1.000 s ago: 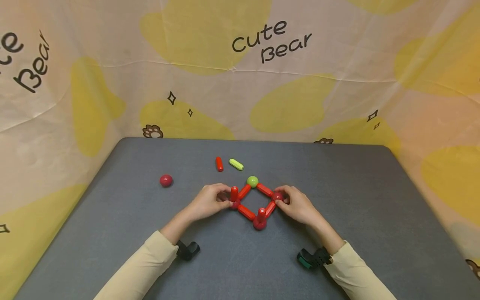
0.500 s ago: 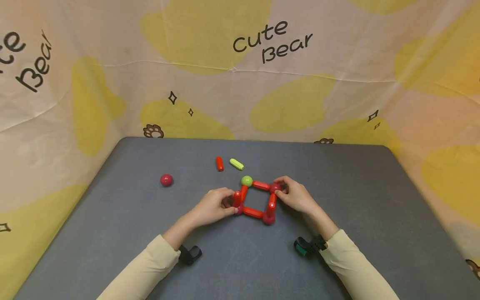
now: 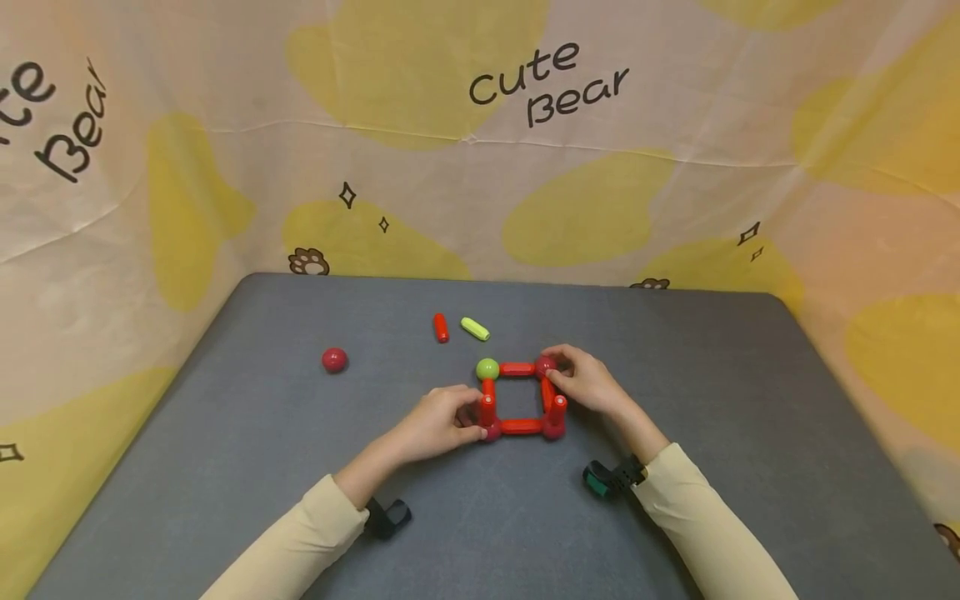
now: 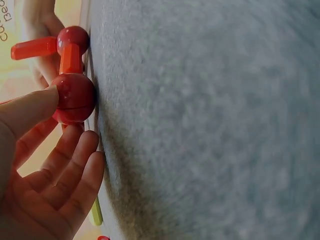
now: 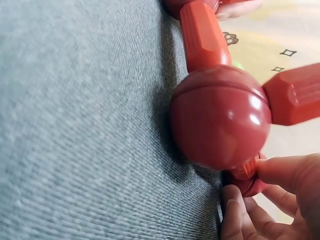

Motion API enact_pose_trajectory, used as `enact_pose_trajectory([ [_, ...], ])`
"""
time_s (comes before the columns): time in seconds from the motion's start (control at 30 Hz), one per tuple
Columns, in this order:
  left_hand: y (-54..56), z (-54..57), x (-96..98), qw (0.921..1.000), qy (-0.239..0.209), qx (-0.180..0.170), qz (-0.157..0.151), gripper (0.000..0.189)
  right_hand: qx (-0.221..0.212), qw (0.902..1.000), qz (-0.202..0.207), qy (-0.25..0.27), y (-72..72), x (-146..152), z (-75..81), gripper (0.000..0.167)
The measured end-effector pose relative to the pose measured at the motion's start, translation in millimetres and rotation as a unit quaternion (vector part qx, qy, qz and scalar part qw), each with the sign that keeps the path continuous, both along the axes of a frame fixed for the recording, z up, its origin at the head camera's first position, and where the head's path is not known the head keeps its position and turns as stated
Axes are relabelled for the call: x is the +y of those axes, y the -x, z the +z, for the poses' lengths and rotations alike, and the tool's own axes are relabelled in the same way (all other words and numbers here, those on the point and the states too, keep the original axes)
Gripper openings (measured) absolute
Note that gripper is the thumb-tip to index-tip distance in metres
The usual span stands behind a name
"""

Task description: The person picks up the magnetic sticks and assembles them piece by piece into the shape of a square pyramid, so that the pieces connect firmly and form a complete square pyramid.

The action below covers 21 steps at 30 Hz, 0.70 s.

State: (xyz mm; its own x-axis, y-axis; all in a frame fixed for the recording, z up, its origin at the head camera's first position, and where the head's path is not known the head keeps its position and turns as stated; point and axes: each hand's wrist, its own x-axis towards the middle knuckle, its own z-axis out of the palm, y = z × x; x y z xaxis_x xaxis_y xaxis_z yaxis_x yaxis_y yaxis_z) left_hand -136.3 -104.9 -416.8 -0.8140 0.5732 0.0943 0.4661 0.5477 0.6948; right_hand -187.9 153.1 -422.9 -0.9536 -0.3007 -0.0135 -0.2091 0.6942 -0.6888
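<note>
On the grey table, red rods and balls form a square, with a green ball (image 3: 487, 368) at its back left corner. My left hand (image 3: 433, 423) grips the front left red ball (image 4: 75, 97), thumb on its near side. At the back right corner, my right hand (image 3: 588, 382) pinches another red ball (image 3: 545, 366) between thumb and fingers. A third red ball (image 5: 220, 117) makes the front right corner, untouched. Red rods stand up from both front corners, the right one (image 3: 558, 411) leaning slightly and the left one (image 3: 487, 408) close to my left fingers.
Behind the square lie a loose red rod (image 3: 441, 327) and a light green rod (image 3: 475, 328). One loose red ball (image 3: 334, 360) sits farther left. A printed cloth (image 3: 480, 183) hangs behind the table's back edge.
Both hands have turned the square counter-clockwise on the table, from a diamond to sides-on. The left hand has come nearer and rightward, the right hand farther back. Loose pieces stayed put.
</note>
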Motion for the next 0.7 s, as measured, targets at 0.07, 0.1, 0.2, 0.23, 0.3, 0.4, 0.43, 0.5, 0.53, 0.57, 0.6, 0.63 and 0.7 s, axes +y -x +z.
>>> enact_pose_trajectory([
  [0.07,-0.2,-0.2,0.7,1.0,0.0,0.0,-0.005,0.02,0.003,1.0,0.002,0.002,0.6,0.1,-0.2,0.032],
  [0.1,-0.2,0.0,0.4,1.0,0.0,-0.001,-0.008,0.02,0.003,1.0,0.001,0.002,0.4,0.4,-0.2,0.033],
  [0.2,1.3,1.2,-2.5,0.9998,0.002,-0.003,-0.021,0.022,0.004,0.9999,-0.011,0.003,-3.2,2.5,0.6,0.035],
  [0.23,2.5,2.1,-4.2,0.9997,0.004,-0.005,-0.023,0.022,0.005,0.9999,-0.016,0.005,-5.1,3.8,1.1,0.036],
  [0.3,5.8,3.8,-8.1,0.9998,0.008,-0.008,-0.018,0.023,0.005,0.9996,-0.028,0.009,-10.5,6.4,2.2,0.037],
  [0.4,13.7,6.2,-12.8,0.9999,0.003,-0.014,0.006,0.023,0.006,0.9993,-0.035,0.011,-20.9,10.5,3.5,0.037],
  [0.43,16.9,6.8,-13.7,0.9998,0.0,-0.014,0.017,0.023,0.007,0.9994,-0.031,0.01,-24.6,11.7,3.6,0.036],
  [0.5,23.8,7.0,-14.4,0.9993,-0.011,-0.012,0.035,0.022,0.01,0.9997,-0.022,0.007,-32.4,13.8,3.9,0.035],
  [0.53,27.3,7.0,-14.0,0.9988,-0.015,-0.011,0.045,0.023,0.011,0.9998,-0.016,0.005,-36.2,14.9,3.8,0.035],
  [0.57,30.6,7.1,-13.3,0.9983,-0.019,-0.01,0.054,0.023,0.013,0.9999,-0.008,0.004,-39.9,16.2,3.4,0.035],
  [0.6,33.8,7.0,-12.1,0.9978,-0.02,-0.007,0.063,0.023,0.012,0.9999,-0.001,0.004,-43.6,17.0,3.3,0.035],
  [0.63,36.9,6.7,-10.8,0.9973,-0.02,-0.004,0.071,0.023,0.01,0.9999,0.007,0.004,-47.3,17.7,3.3,0.035],
  [0.7,42.3,6.0,-7.4,0.9961,-0.017,-0.001,0.086,0.023,0.009,0.9997,0.022,0.004,-54.0,19.2,3.1,0.037],
])
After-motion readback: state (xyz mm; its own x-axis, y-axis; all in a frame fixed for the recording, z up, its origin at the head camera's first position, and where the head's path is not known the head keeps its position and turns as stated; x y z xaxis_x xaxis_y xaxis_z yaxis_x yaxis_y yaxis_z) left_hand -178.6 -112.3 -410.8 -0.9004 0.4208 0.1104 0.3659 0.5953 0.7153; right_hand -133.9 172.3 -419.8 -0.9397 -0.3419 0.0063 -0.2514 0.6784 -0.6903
